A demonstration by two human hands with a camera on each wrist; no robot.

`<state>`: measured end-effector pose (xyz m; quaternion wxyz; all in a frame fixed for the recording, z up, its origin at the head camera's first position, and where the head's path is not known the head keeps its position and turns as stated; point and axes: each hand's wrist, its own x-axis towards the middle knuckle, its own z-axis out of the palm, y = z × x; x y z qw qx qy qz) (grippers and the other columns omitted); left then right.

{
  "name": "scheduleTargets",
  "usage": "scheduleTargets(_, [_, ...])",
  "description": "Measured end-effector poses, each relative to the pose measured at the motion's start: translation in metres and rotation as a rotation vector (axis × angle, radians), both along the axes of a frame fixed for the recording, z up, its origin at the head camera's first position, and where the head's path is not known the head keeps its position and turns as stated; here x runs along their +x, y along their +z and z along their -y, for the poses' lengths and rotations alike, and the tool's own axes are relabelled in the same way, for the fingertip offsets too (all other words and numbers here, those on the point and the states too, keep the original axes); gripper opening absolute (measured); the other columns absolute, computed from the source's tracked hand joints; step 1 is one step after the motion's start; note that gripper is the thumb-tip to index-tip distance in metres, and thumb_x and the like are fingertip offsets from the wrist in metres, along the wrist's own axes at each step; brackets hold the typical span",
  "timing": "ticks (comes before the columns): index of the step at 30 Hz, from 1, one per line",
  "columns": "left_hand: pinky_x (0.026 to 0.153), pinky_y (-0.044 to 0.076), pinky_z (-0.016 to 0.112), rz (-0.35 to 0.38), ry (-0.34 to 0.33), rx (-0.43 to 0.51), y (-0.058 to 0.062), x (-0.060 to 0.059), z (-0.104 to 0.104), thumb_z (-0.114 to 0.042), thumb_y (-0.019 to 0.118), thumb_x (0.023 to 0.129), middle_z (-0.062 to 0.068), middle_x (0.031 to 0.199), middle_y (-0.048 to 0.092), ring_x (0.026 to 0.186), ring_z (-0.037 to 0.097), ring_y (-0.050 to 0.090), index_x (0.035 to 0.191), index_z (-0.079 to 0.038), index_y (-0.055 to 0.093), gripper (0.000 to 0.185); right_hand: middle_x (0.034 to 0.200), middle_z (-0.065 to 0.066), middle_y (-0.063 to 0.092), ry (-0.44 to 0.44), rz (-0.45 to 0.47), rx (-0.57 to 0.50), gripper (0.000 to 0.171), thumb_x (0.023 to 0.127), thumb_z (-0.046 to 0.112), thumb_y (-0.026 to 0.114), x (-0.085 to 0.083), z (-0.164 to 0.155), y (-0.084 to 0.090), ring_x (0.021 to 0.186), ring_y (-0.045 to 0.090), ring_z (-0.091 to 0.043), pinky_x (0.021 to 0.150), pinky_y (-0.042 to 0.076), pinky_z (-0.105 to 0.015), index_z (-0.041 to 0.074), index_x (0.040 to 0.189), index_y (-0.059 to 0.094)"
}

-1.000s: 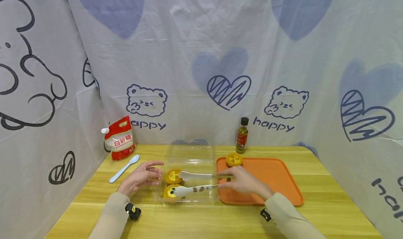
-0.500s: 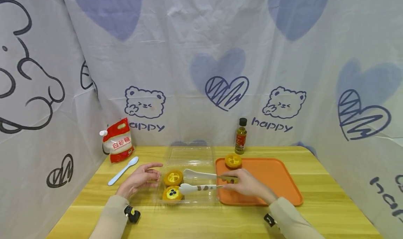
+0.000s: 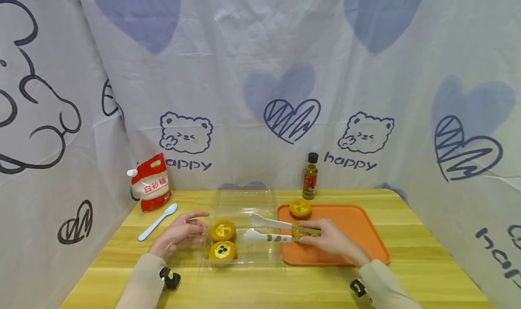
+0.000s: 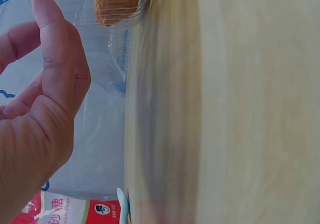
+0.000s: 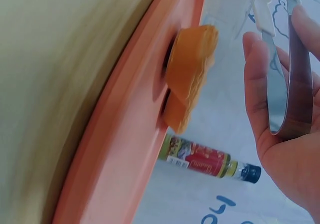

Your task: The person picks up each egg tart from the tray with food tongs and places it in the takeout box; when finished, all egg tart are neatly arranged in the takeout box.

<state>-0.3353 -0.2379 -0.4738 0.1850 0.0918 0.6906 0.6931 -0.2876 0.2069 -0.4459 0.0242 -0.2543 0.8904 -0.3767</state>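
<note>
My right hand holds a pair of tongs by their metal bend, with the white tips spread apart and nothing between them. The tips reach left over a clear plastic box whose lid stands raised at the back. Inside its left side sit two egg tarts, a fruit-topped tart behind a blueberry-topped tart. My left hand hovers at the box's left side, fingers loosely bent around nothing. On the orange tray, one tart sits at the back left; another is partly hidden behind the tongs in the head view.
A red and white sugar bag stands at the back left, with a light blue spoon before it. Behind the tray is a small bottle with a black cap. A printed cloth hangs around the wooden table.
The right hand has drawn the tongs rightward, and their tips have come away from above the two tarts in the box. The left hand stays nearly where it was.
</note>
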Motion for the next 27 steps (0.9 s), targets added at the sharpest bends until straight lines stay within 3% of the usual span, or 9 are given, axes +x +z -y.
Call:
scheduleTargets(9, [0.069,0.053,0.039,0.009,0.000,-0.001,0.003,0.000,-0.003,0.001,0.056,0.085,0.019,0.099,0.054,0.078,0.021,0.057,0.136,-0.001,0.033,0.056,0.111,0.003,0.063,-0.069,0.025,-0.048,0.050,0.076,0.046,0.066,0.000,-0.018,-0.004,0.103,0.056,-0.017,0.089,0.043,-0.045,0.020,0.117,0.062])
scheduleTargets(17, [0.069,0.053,0.039,0.021,0.010,0.010,0.003,0.000,-0.003,0.001,0.057,0.084,0.019,0.098,0.055,0.077,0.021,0.057,0.136,-0.001,0.033,0.058,0.113,0.004,0.061,-0.115,-0.017,-0.044,0.047,0.075,0.042,0.068,0.003,-0.035,-0.004,0.108,0.053,-0.017,0.093,0.041,-0.044,0.020,0.117,0.063])
scheduleTargets(27, [0.068,0.053,0.039,0.012,0.015,0.005,0.004,0.002,-0.002,0.000,0.058,0.084,0.016,0.095,0.056,0.076,0.021,0.057,0.136,0.000,0.033,0.057,0.105,-0.001,0.066,-0.132,-0.027,-0.059,0.050,0.076,0.044,0.066,0.006,-0.055,-0.001,0.102,0.057,-0.018,0.089,0.043,-0.047,0.015,0.117,0.062])
